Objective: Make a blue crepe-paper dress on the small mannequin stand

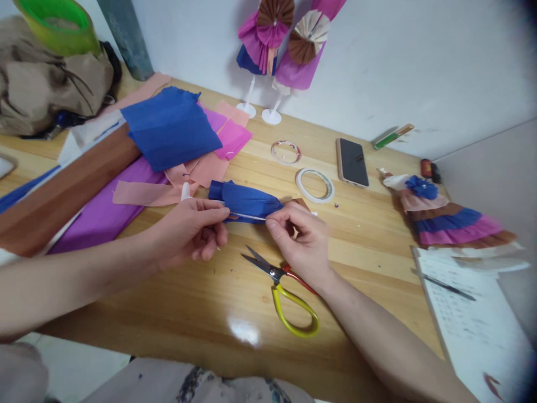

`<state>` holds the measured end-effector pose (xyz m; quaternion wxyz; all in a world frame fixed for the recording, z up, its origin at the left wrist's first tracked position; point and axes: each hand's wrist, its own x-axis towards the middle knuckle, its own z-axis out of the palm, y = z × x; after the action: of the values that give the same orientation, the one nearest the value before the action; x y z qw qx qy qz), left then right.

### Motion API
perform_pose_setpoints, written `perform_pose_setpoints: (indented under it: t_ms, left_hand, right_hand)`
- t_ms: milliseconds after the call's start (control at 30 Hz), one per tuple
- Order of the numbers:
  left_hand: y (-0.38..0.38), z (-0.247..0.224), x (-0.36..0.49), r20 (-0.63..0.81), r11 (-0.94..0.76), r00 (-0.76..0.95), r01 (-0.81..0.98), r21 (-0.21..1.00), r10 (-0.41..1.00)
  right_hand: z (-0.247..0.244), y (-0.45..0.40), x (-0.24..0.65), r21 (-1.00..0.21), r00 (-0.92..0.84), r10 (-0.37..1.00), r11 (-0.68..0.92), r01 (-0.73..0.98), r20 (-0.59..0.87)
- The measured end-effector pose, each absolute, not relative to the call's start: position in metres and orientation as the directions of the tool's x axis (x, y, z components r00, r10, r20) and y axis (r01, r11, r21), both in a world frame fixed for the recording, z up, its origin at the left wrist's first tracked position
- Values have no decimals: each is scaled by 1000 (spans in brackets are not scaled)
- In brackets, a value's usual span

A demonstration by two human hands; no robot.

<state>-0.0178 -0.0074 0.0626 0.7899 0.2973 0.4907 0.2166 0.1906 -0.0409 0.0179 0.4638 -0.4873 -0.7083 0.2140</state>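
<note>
- Nearest are the scissors (274, 273), blades slightly apart, lying on the table (188, 319), one handle partly hidden by the right hand.
- Just beyond the scissors, the left hand (201, 224) and right hand (304, 238) each pinch a thin white strip (247, 216), thumb against finger, holding it straight between them.
- The gathered blue paper (251, 198) lies beyond the scissors, behind the strip; I cannot tell whether they touch.
- The step in hand looks like lining the strip up with this paper; the next move seems to call for light, even tension without crushing the gathers.
- Farther beyond the scissors, to the right, lies a white tape roll (318, 198).
- Farther beyond, left of the scissors, is a loose blue sheet (172, 129).
</note>
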Motion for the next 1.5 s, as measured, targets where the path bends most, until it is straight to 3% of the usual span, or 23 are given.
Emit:
perform_pose_setpoints:
  t_ms: [500,1067,1500]
  left_hand:
    - [-11,61,-10,-672,688,300,66,722,677]
    - [-12,60,-10,-664,681,284,51,731,692]
    - [-14,55,-10,-652,668,271,40,743,709]
  right_hand:
    - [18,-39,188,-763,-68,924,351,543,377]
    - [13,-36,187,-806,14,950,257,533,312]
    - [11,-31,187,-951,78,993,63,304,91]
